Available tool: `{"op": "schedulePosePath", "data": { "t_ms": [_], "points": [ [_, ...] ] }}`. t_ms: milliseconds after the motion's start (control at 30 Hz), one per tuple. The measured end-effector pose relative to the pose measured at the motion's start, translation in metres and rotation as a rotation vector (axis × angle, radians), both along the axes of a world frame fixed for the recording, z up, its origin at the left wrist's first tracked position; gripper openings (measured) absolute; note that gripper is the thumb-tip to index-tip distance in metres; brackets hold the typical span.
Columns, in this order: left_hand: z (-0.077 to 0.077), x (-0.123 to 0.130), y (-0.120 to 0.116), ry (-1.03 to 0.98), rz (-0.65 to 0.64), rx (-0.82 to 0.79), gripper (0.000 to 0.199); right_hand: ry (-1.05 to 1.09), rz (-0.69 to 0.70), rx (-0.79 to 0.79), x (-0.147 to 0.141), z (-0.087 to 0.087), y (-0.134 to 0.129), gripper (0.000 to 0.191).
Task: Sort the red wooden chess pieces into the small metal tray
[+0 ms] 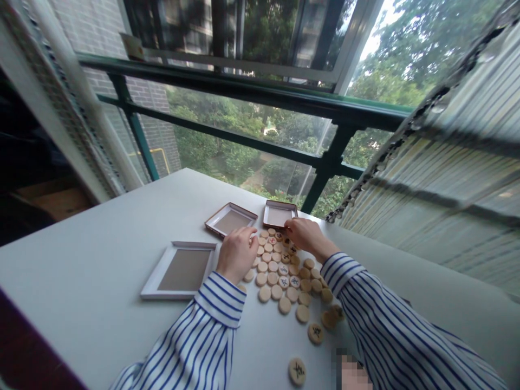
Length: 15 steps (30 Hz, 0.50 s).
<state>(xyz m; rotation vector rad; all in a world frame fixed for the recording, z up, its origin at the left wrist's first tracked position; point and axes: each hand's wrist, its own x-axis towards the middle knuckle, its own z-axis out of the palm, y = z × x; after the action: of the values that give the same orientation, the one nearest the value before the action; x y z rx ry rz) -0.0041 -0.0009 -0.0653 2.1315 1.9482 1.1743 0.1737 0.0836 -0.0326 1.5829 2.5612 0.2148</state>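
Observation:
Round wooden Chinese chess pieces (273,266) lie close together on the white table, several showing black or red characters and many blank side up. My left hand (236,253) rests at the left edge of the cluster, fingers bent, with a small gap to the thumb. At the cluster's far right edge, my right hand (305,236) has its fingertips drawn together beside the near corner of a small shallow box (280,205). Whatever those fingertips pinch is hidden. A second shallow box part (219,229) stands just beyond my left hand.
A larger white box part (151,287) with a grey-brown bottom lies left of my left hand on the white table (81,260). Loose pieces (297,371) lie nearer to me. A green railing (244,89) and window stand behind, with a pleated blind (447,179) at right.

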Motion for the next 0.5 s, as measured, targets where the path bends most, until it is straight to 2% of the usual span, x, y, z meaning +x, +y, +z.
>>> {"op": "schedulePosePath", "data": {
  "t_ms": [500],
  "points": [
    [-0.001, 0.001, -0.001, 0.000, -0.001, 0.002, 0.021, 0.002, 0.005, 0.024, -0.011, -0.001, 0.007, 0.030]
  ]
}}
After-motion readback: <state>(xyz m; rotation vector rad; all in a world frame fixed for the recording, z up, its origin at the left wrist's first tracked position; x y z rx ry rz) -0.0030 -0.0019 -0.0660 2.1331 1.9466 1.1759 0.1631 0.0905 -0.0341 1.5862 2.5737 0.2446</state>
